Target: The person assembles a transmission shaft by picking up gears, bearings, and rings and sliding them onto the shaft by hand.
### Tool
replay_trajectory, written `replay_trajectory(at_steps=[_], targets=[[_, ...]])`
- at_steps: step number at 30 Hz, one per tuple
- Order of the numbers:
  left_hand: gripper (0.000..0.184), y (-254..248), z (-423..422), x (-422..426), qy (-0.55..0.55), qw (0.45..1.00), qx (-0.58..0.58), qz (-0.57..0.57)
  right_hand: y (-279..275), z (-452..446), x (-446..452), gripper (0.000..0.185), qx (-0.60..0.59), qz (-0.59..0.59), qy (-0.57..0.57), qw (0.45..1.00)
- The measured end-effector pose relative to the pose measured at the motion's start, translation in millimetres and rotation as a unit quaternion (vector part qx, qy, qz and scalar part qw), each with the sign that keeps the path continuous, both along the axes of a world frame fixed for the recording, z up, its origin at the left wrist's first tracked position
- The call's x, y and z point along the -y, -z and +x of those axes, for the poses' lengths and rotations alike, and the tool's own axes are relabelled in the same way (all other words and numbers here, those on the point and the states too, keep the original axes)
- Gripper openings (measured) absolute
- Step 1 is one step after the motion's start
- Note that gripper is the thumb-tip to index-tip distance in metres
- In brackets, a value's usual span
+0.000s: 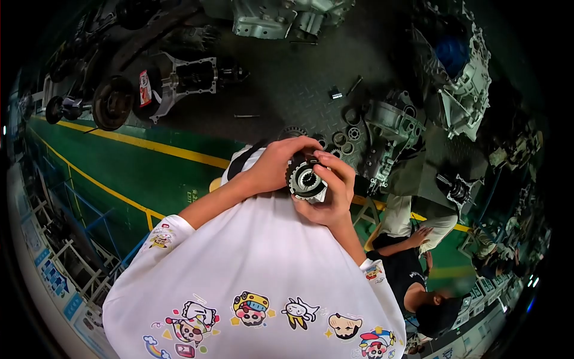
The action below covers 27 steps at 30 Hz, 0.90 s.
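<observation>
So in the head view there's a chunky gear part held up in front of the white shirt, just off the near edge of the bench. It's a round, thick thing: dark ring with teeth round the rim, brighter silvery metal inside, and a splined hole in the middle facing up at the camera. Lower right side looks shiny and pale.

Both hands have a grip on it. Left hand has its fingers curled over the upper left side, and the right hand wraps the right side, fingers on top and thumb underneath.

Just past the hands there's a bunch of loose rings and small gears on the bench, next to a grey metal housing. Another person in a dark top is off to the right.
</observation>
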<state>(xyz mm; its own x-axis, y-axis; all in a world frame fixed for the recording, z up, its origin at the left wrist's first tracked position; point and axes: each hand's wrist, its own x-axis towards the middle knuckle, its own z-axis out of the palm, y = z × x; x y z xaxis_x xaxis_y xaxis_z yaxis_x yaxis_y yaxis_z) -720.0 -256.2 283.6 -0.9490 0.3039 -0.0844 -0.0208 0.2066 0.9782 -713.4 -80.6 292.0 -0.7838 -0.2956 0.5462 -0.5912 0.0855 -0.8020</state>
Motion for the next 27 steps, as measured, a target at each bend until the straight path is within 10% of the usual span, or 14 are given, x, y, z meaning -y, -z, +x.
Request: replay_trajectory(at_steps=[18,27], targets=[[0.042,11,1,14,0.022,0.999,-0.031,0.004,-32,-36,-8,0.068,0.068,0.062,-0.093,0.991],[0.072,-5,2,15,0.022,0.991,0.118,0.058,-20,-38,-9,0.064,0.102,0.140,-0.118,0.978]])
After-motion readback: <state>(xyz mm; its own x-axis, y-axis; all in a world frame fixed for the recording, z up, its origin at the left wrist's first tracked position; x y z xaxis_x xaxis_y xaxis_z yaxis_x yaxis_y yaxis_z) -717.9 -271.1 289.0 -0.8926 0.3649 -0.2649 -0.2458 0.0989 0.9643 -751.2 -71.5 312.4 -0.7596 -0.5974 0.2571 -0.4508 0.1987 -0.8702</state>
